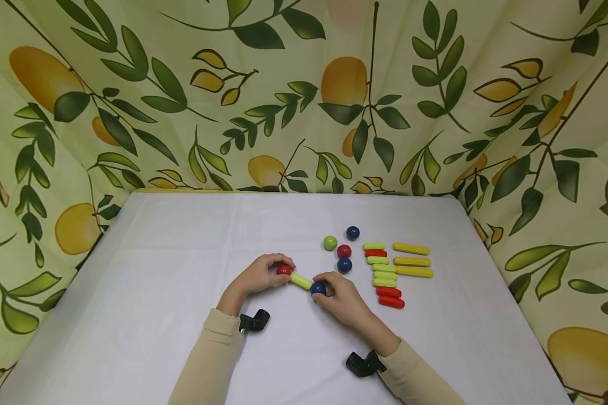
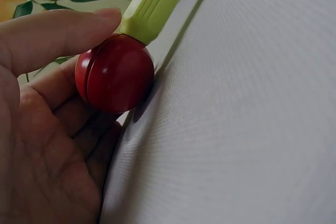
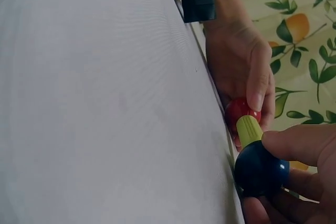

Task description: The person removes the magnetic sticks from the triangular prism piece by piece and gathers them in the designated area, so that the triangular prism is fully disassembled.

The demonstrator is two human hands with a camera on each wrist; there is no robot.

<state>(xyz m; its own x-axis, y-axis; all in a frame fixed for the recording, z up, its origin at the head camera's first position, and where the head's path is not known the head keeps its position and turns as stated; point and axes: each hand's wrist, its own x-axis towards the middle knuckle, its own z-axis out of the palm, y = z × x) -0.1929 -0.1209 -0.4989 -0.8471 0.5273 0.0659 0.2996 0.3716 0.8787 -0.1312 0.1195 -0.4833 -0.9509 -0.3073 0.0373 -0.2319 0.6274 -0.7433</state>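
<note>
Between my hands a short yellow-green ridged stick joins a red ball at its left end and a blue ball at its right end. My left hand holds the red ball, thumb on its near side and fingers curled behind it. The blue ball is pinched between the thumb and fingers of my right hand. In the left wrist view the stick's end meets the red ball's surface. The whole piece sits low, close over the white table.
Right of the hands, loose balls lie on the white table: a green ball, a red ball and two blue balls, one farther back. Beside them are several short green and red sticks and longer yellow sticks. A leaf-patterned curtain surrounds the table.
</note>
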